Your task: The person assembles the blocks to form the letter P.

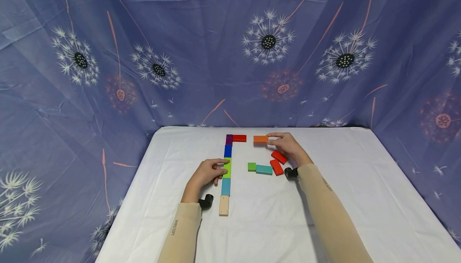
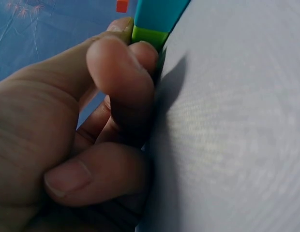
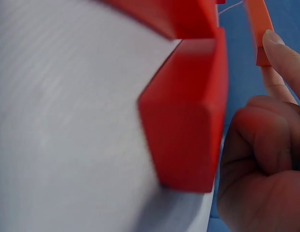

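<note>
In the head view my right hand (image 1: 287,144) pinches the right end of an orange block (image 1: 261,139) between thumb and index finger. The right wrist view shows that orange block (image 3: 260,34) at the fingertips. My left hand (image 1: 207,171) has its thumb and index finger on a lime green block (image 1: 227,173), the other fingers curled under. That block lies in a column with a purple block (image 1: 229,139), a blue block (image 1: 228,151), a light blue block (image 1: 225,187) and a plain wood block (image 1: 224,205). A red block (image 1: 239,138) extends right from the purple one.
Near my right wrist lie two red blocks (image 1: 277,167), touching or nearly so. A teal block (image 1: 264,169) and a small green block (image 1: 251,167) lie end to end beside them. A white cloth (image 1: 259,223) covers the table; a patterned blue curtain (image 1: 216,55) hangs behind.
</note>
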### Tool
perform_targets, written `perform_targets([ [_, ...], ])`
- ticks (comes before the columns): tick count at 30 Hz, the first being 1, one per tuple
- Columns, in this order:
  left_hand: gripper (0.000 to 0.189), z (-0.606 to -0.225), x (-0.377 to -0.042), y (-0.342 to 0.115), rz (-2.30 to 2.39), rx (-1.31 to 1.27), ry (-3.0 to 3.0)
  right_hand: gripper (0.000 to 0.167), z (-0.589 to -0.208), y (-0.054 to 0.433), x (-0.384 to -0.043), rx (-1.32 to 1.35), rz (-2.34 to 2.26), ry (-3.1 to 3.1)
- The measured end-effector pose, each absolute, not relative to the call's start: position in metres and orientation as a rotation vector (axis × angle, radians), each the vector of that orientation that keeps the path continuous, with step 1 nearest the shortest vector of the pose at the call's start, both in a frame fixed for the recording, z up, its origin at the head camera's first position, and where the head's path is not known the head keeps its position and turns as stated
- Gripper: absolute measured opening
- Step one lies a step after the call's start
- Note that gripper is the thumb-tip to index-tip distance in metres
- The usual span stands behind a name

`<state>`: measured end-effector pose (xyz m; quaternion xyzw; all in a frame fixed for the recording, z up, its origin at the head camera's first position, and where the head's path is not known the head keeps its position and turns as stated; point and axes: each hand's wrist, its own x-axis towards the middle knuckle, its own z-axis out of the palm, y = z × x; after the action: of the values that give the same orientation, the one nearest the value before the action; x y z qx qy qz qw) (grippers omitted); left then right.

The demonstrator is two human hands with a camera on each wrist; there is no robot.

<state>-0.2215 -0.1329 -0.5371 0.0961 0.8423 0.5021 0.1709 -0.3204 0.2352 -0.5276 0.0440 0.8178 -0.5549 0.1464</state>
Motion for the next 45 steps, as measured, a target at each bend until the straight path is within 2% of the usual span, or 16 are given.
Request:
perform_targets([
  [19, 0.042, -0.536, -0.22, -0.131, 1.438, 0.254, 2.368, 0.048, -0.527, 0.22, -0.327, 0.179, -1.775, 2.217],
  [45, 0.041, -0.534, -0.219, -0.132, 1.435, 0.254, 2.378, 0.045, -0.535, 0.207, -0.342, 0.152, -1.54, 2.413],
])
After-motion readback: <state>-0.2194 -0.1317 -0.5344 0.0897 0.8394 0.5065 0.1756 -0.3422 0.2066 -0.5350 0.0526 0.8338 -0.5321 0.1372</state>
